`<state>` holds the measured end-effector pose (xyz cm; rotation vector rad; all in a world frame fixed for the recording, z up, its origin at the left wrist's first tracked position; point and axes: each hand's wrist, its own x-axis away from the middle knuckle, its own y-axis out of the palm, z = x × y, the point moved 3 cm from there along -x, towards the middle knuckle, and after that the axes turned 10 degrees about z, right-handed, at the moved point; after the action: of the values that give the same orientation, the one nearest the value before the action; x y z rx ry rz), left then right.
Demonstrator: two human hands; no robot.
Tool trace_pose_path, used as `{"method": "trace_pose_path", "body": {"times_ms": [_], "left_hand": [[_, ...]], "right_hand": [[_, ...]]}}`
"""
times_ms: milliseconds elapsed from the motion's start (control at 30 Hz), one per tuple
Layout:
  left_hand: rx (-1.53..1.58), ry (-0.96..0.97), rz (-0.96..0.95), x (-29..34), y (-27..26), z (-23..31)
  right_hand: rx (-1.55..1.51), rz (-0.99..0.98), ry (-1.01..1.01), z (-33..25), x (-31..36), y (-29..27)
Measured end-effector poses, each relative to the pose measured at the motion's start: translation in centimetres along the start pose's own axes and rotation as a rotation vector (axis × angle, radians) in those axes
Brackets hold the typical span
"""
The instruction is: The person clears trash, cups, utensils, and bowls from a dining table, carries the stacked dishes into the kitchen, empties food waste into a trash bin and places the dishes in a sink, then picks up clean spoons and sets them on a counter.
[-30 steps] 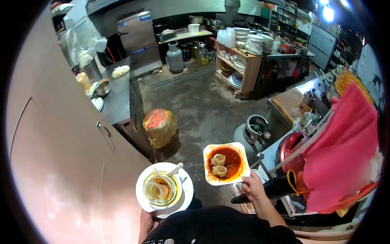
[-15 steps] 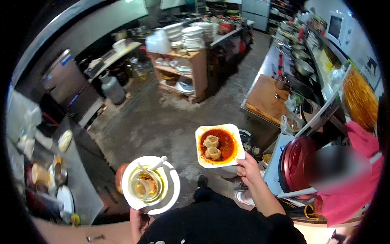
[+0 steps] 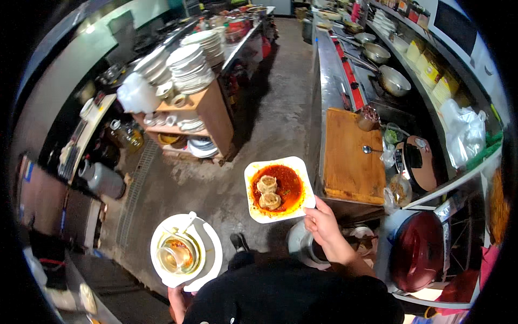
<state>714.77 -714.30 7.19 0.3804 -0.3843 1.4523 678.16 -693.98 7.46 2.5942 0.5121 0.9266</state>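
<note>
My right hand (image 3: pixel 324 224) grips the corner of a square white dish (image 3: pixel 256 212). Two pale dumplings (image 3: pixel 269 201) sit in the dish's red, oily sauce (image 3: pixel 293 186). From below, my left hand (image 3: pixel 177 300) is closed on the edge of a round white plate (image 3: pixel 213 254), its fingers mostly hidden beneath. Nested bowls (image 3: pixel 199 252) rest on that plate. A clear cup (image 3: pixel 170 259) lies in the top bowl amid reddish food remains, and a white spoon (image 3: pixel 187 222) leans over the rim.
Ahead on the left stands a wooden shelf unit (image 3: pixel 218 113) with stacked plates (image 3: pixel 189 67). An aisle of dark floor (image 3: pixel 267 102) runs beside it. Along the right, a counter holds a wooden board (image 3: pixel 353 159), pans (image 3: pixel 394 81) and a rice cooker (image 3: pixel 418 162); a red lid (image 3: pixel 418 251) is nearer.
The view has swung right and moved forward, so the shelf unit and the right counter are closer. Both hands keep hold of their dishes, which sit slightly further left in view.
</note>
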Motion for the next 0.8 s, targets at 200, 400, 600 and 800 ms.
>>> {"method": "trace_pose_path", "body": {"times_ms": [200,400,600,800], "left_hand": [[-0.002,0.044,-0.173,-16.1,10.8,4.5],[-0.116,-0.171,-0.390,-23.4,29.2,12.2],[-0.122,-0.282,-0.560,-31.0,46.1,10.6],[-0.138,-0.265,-0.533,-35.7,61.2,12.7]], "right_hand": [[-0.089,0.116,-0.102,-3.5,-8.8,5.6],[-0.031,0.322,-0.213,-7.9,-19.0,6.6],[-0.202,0.500,-0.238,-15.6,-29.7,4.4],[-0.073,0.474,-0.217,-24.9,-41.2,2.1]]}}
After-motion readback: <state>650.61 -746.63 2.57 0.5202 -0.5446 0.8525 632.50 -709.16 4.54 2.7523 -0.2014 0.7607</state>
